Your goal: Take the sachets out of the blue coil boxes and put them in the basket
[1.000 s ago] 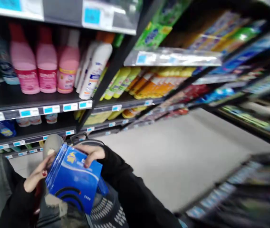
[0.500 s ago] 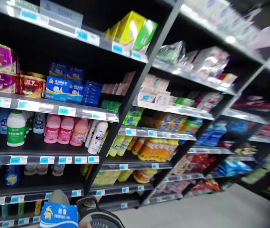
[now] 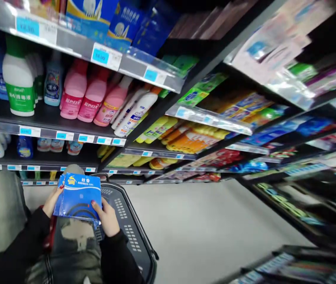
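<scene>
A flat blue box of mosquito coils (image 3: 81,191) is held in front of my body, its printed face turned up to the camera. The edge of what looks like another blue box shows beneath it on the left. My left hand (image 3: 51,202) grips the left edge, fingers partly hidden behind the box. On the right side, my right hand (image 3: 108,216) is closed around the edge with its thumb on the front face. Below and to the right of the box is a dark shopping basket (image 3: 148,240), partly covered by my right sleeve.
Shelves ahead carry a white bottle with a green label (image 3: 20,85), pink bottles (image 3: 73,94) and white bottles (image 3: 137,114). Blue boxes (image 3: 92,17) stand on the shelf above. A pale floor (image 3: 197,221) runs right, with more shelving (image 3: 292,213) beyond it.
The view has tilted down, so both hands and the basket now show more fully. The blue box, earlier cut off by the bottom edge, now appears higher in the picture.
</scene>
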`<state>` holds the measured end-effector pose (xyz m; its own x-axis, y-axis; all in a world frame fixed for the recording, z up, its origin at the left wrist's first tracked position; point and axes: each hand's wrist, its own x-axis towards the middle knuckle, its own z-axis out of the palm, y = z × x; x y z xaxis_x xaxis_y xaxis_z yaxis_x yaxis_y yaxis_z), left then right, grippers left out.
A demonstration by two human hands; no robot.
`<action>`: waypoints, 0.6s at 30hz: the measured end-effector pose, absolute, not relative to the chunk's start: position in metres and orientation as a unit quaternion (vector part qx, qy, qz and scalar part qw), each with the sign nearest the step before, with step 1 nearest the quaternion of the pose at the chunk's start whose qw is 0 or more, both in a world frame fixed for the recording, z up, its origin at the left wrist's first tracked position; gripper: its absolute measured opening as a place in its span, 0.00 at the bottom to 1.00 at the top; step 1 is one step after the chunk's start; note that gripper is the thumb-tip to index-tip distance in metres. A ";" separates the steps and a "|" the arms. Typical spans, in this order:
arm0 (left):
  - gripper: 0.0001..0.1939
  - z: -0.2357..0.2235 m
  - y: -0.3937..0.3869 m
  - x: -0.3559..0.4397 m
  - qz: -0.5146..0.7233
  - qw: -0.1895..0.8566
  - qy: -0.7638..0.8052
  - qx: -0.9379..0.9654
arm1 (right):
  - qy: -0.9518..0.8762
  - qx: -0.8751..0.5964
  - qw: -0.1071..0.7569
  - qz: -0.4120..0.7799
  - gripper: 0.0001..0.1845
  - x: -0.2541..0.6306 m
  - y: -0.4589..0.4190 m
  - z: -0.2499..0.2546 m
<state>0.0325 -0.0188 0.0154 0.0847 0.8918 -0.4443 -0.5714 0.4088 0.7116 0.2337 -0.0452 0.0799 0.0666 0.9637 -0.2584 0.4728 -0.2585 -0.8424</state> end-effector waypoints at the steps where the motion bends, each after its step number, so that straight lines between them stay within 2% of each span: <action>1: 0.35 0.011 -0.018 0.031 0.517 0.708 0.445 0.184 | -0.526 -0.671 0.296 0.431 0.23 0.233 -0.045 0.078; 6: 0.31 -0.005 -0.015 0.028 0.514 0.704 0.447 0.200 | -0.473 -0.644 0.357 0.484 0.23 0.237 -0.045 0.066; 11: 0.30 -0.012 -0.014 0.029 0.501 0.710 0.457 0.186 | -0.311 -0.585 0.440 0.606 0.23 0.264 -0.037 0.064; 18: 0.29 0.001 -0.014 0.030 0.488 0.738 0.440 0.155 | -0.187 -0.499 0.554 0.640 0.09 0.304 -0.044 0.060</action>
<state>0.0296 -0.0145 0.0013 0.1361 0.8563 -0.4982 -0.5843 0.4755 0.6576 0.3040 -0.0441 0.0600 0.1119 0.8953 -0.4312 -0.5217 -0.3164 -0.7923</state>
